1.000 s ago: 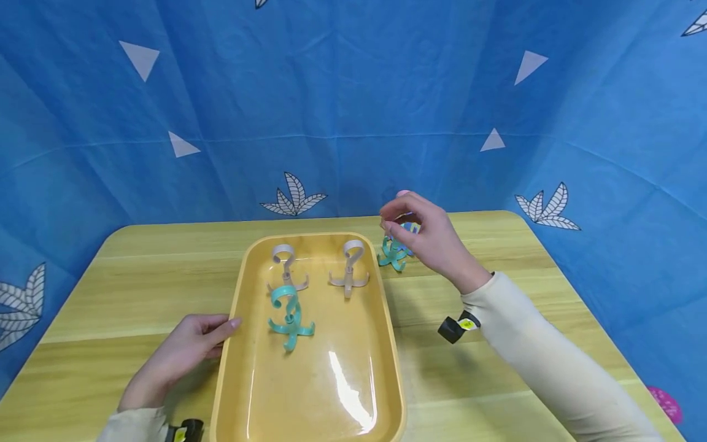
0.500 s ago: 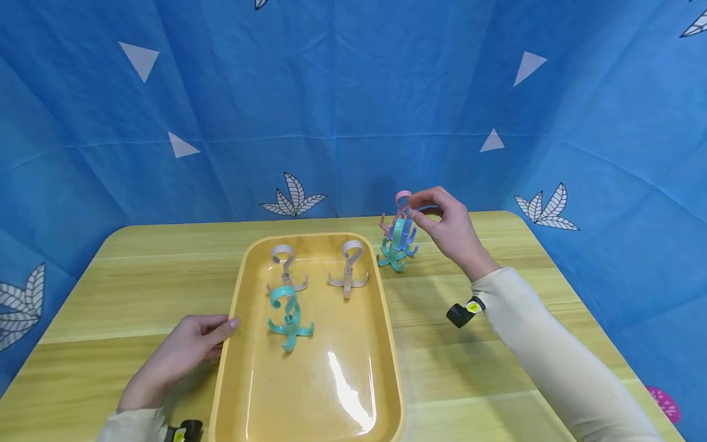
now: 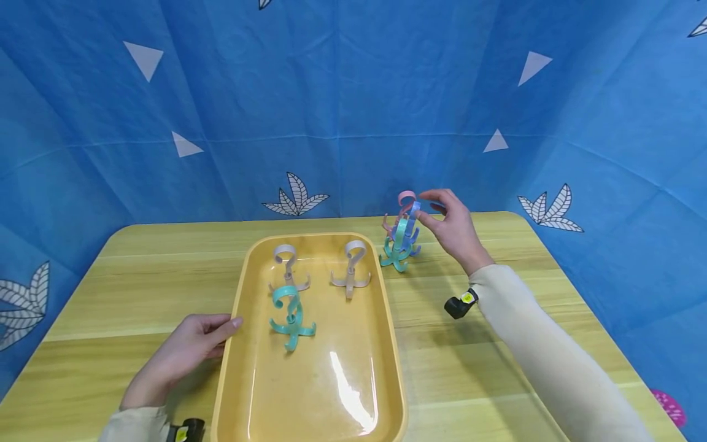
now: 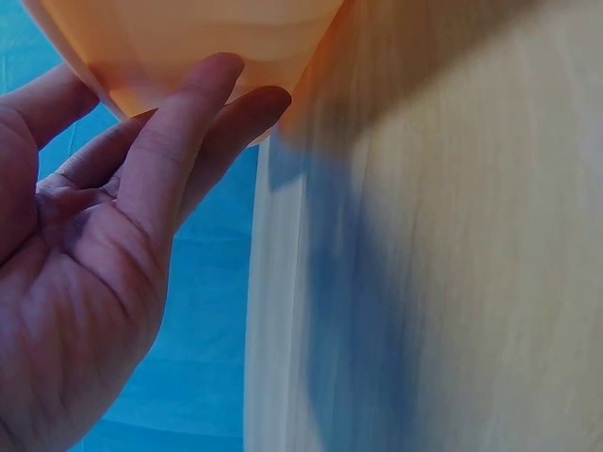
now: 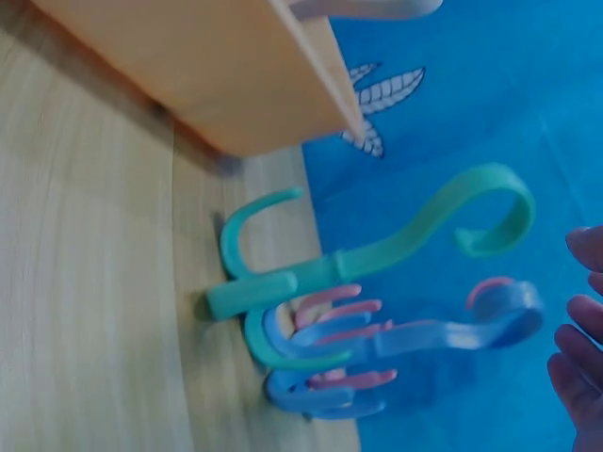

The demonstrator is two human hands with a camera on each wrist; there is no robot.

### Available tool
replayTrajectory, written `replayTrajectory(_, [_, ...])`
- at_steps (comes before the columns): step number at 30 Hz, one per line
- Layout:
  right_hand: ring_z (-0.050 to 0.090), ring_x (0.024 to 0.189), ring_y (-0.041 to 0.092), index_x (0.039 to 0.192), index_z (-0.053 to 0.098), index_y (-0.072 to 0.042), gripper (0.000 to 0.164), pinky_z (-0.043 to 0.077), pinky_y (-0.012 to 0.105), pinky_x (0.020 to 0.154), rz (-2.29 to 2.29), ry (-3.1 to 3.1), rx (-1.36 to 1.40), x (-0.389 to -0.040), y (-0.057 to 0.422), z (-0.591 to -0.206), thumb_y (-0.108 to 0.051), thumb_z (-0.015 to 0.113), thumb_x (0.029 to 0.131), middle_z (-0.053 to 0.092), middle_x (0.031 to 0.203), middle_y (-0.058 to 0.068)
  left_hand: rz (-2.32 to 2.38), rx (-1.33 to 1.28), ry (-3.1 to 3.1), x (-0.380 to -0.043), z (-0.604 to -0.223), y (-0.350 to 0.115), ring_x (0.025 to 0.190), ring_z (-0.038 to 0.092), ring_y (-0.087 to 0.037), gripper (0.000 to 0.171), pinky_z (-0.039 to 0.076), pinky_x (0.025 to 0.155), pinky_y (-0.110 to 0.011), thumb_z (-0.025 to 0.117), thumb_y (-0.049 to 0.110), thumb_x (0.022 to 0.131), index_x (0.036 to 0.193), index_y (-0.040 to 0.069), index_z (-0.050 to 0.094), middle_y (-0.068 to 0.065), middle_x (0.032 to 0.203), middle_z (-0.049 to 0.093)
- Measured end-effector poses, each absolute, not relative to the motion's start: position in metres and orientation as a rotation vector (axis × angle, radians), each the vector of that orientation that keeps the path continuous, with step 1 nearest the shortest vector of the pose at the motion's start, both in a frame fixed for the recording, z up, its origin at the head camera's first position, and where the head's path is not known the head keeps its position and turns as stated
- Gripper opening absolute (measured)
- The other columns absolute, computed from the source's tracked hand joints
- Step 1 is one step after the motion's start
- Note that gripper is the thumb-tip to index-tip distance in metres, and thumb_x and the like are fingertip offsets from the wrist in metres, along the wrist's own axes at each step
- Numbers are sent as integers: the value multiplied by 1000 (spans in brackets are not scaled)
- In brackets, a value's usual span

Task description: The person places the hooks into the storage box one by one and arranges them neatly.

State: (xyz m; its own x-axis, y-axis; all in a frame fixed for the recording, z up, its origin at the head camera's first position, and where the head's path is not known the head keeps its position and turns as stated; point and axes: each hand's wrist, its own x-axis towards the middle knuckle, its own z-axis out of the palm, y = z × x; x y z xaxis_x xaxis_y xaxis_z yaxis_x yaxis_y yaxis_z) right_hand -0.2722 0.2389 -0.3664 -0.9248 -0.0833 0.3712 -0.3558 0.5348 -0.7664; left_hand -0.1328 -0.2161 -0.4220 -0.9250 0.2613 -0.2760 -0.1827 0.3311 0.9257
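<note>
My left hand (image 3: 188, 347) grips the near-left rim of a yellow plastic tray (image 3: 298, 393), thumb over the edge, fingers against the outer wall (image 4: 188, 38). Inside the tray stand two beige claw hooks, a left beige hook (image 3: 289, 276) and a right beige hook (image 3: 350, 277), with a teal claw hook (image 3: 293, 329) in front. Beyond the tray's far right corner, a green hook (image 5: 396, 252), a blue hook (image 5: 443, 336) and a pink hook (image 3: 407, 195) stand close together. My right hand (image 3: 455, 230) hovers beside the blue hook's curl, fingers spread; the right wrist view shows a small gap.
A pale wooden table (image 3: 138, 276) lies under everything. Blue patterned cloth (image 3: 342, 110) hangs behind and along the sides. The tray's tall wall (image 5: 207, 75) stands beside the hook cluster.
My right hand has moved rightwards from above the hook cluster to its right side, uncovering the blue and pink hooks. The left hand and the tray stay in place.
</note>
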Motion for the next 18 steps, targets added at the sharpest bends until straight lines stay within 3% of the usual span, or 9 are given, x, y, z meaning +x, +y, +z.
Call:
replayTrajectory(9, [48, 124, 32, 130, 55, 1, 42, 43, 43, 103, 1328, -2581, 294, -290, 243, -377, -15, 70, 94, 50, 126, 15, 1591, 88, 2225, -135, -421, -217, 97, 63, -16, 45, 57, 82, -34, 58, 32, 101, 118, -10, 63, -11, 103, 65])
replayTrajectory(18, [53, 116, 34, 128, 55, 3, 38, 43, 46, 102, 1311, -2617, 307, -294, 243, -384, -10, 68, 94, 50, 122, 17, 1643, 103, 2169, -134, -420, -217, 111, 61, -26, 53, 55, 87, -37, 56, 30, 102, 132, -14, 52, -22, 124, 61])
